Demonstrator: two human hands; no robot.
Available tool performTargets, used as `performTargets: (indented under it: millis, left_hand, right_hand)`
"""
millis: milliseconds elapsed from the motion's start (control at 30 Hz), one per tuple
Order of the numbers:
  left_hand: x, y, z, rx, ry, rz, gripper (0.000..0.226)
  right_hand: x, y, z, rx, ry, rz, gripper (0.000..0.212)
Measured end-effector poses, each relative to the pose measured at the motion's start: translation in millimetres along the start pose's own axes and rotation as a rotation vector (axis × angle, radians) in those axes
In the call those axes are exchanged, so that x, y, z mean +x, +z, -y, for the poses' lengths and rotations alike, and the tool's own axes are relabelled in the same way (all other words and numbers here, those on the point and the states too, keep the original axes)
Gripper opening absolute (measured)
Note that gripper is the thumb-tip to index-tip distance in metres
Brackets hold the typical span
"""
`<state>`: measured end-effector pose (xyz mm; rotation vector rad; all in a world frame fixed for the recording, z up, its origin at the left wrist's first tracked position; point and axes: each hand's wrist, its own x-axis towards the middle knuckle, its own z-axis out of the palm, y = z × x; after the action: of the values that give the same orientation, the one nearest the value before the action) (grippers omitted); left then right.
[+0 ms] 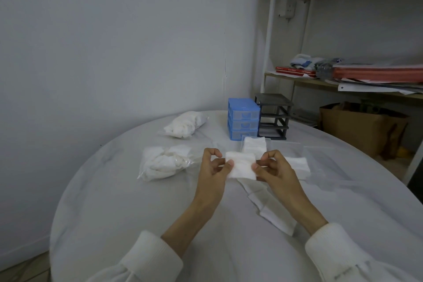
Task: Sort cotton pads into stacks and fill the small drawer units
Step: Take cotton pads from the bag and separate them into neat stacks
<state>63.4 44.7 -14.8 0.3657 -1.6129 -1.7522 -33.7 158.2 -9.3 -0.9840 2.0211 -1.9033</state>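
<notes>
Both hands hold a small stack of white square cotton pads above the round table. My left hand pinches its left edge and my right hand pinches its right edge. Behind them a clear drawer tray holds more pads, and another stack of pads lies at the right. Loose pads trail across the table under my right forearm. A blue three-drawer unit and an empty black drawer frame stand at the table's far side.
Two clear bags of cotton pads lie at the left, one near and one farther back. The white round table fills the view. A shelf unit and a brown paper bag stand at the right.
</notes>
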Motion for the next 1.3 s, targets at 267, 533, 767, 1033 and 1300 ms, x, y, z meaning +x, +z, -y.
performTargets:
  millis: [267,533,767,1033,1300]
  left_hand:
    - [4,-6,1,0.154,0.134,-0.064,0.038]
    - [2,-2,-1,0.108,0.077,-0.083,0.031]
    - [6,-4,6,0.171,0.061,-0.101,0.027]
    - [11,-9,14,0.222,0.046,-0.130,0.029]
    - [13,-11,15,0.233,0.027,-0.142,0.032]
  right_hand:
    - [-4,-3,-11,-0.552,-0.078,0.141,0.004]
    - [-9,-2,-11,-0.840,-0.061,0.182,0.017]
    - [-8,-2,-10,-0.900,-0.125,0.113,0.017]
    - [-7,-1,-12,-0.914,-0.157,0.090,0.017]
    - [-5,-3,-10,-0.967,-0.193,0.096,0.006]
